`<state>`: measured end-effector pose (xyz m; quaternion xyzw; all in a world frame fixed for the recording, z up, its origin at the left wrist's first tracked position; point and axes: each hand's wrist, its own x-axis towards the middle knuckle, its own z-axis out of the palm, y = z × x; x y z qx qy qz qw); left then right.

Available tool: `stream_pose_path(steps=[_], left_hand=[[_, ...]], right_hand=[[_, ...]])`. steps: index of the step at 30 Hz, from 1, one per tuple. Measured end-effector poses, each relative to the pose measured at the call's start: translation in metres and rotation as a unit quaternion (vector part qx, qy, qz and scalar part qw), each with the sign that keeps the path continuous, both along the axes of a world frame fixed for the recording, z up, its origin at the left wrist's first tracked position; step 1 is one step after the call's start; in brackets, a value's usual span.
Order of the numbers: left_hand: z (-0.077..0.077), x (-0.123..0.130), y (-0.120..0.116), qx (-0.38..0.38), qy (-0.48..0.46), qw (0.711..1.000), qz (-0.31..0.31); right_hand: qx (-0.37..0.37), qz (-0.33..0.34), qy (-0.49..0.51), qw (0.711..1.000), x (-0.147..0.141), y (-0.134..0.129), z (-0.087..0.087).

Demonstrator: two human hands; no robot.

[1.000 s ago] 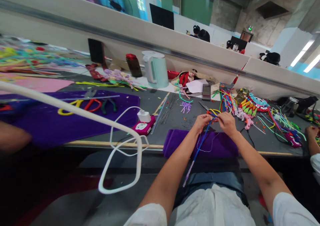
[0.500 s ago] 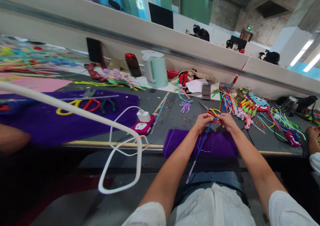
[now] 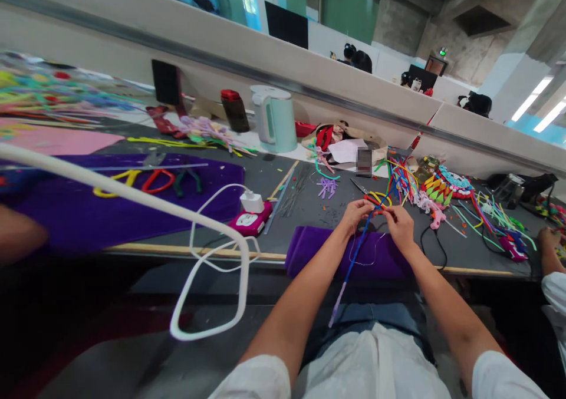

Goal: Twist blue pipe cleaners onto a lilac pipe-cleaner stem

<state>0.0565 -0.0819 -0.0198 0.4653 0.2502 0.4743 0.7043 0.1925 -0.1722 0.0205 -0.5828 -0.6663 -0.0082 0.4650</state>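
Note:
My left hand (image 3: 357,215) is closed in a pinch around the upper part of a blue pipe cleaner (image 3: 360,243). Its long end hangs down past the table edge, with a pale purple tip (image 3: 336,304). The fingers of my right hand (image 3: 400,225) are pinched at the top of the same pipe cleaner, close to the left fingertips. A thin wire (image 3: 365,264) droops in a loop below both hands. Under them lies a folded purple cloth (image 3: 309,251). Just beyond the fingers are scissors (image 3: 375,198) with orange and yellow handles.
Left of my hands are a purple power strip (image 3: 251,219) with a white plug and a curved white tube (image 3: 207,216). A mint kettle (image 3: 276,121) stands at the back. Bundled pipe cleaners (image 3: 402,175) and a pink glue gun (image 3: 437,216) lie right. Other people's arms appear at both sides.
My right hand has turned slightly and shifted a little, and a short blue end now shows above the fingers. My left hand keeps its pinch on the pipe cleaner.

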Motion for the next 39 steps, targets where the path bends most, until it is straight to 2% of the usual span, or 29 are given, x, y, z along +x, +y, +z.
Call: stream_pose_path(steps=[2, 5, 9, 14, 17, 19, 22, 25, 30, 34, 36, 39], left_hand=[[0.0, -0.001, -0.001, 0.01, 0.001, 1.0, -0.004], [0.001, -0.001, -0.002, 0.02, 0.0, 1.0, -0.011], [0.002, -0.002, -0.003, 0.015, -0.025, 0.999, -0.024], [0.003, -0.002, -0.003, 0.016, -0.033, 0.999, -0.032], [0.004, -0.003, -0.003, 0.022, -0.033, 0.999, -0.032], [0.005, -0.004, -0.004, 0.028, -0.03, 0.999, -0.031], [0.008, -0.005, -0.006, 0.035, -0.024, 0.998, -0.036], [0.011, -0.005, -0.008, 0.034, -0.032, 0.998, -0.049], [0.01, -0.004, -0.008, -0.02, -0.072, 0.99, -0.121], [0.003, -0.003, -0.003, -0.07, -0.029, 0.98, -0.186], [0.0, -0.004, -0.001, -0.082, -0.01, 0.979, -0.186], [0.0, -0.005, -0.001, -0.064, 0.015, 0.984, -0.165]], right_hand=[[0.014, 0.004, -0.101, 0.995, -0.003, -0.001, 0.001], [0.009, -0.009, -0.178, 0.984, -0.004, 0.003, 0.003], [-0.014, -0.011, -0.218, 0.976, -0.002, 0.007, 0.008], [-0.049, 0.03, -0.23, 0.972, 0.0, 0.01, 0.023], [-0.106, 0.072, -0.159, 0.979, 0.004, 0.019, 0.031], [-0.181, 0.12, -0.064, 0.974, 0.007, 0.026, 0.034], [-0.289, 0.189, 0.116, 0.931, 0.01, 0.032, 0.034], [-0.319, 0.212, 0.233, 0.894, 0.01, 0.032, 0.03], [-0.246, 0.187, 0.31, 0.899, 0.013, 0.031, 0.022], [-0.12, 0.105, 0.338, 0.928, 0.026, 0.037, 0.018], [-0.05, 0.052, 0.352, 0.933, 0.035, 0.04, 0.017], [0.015, 0.01, 0.393, 0.919, 0.047, 0.044, 0.013]])
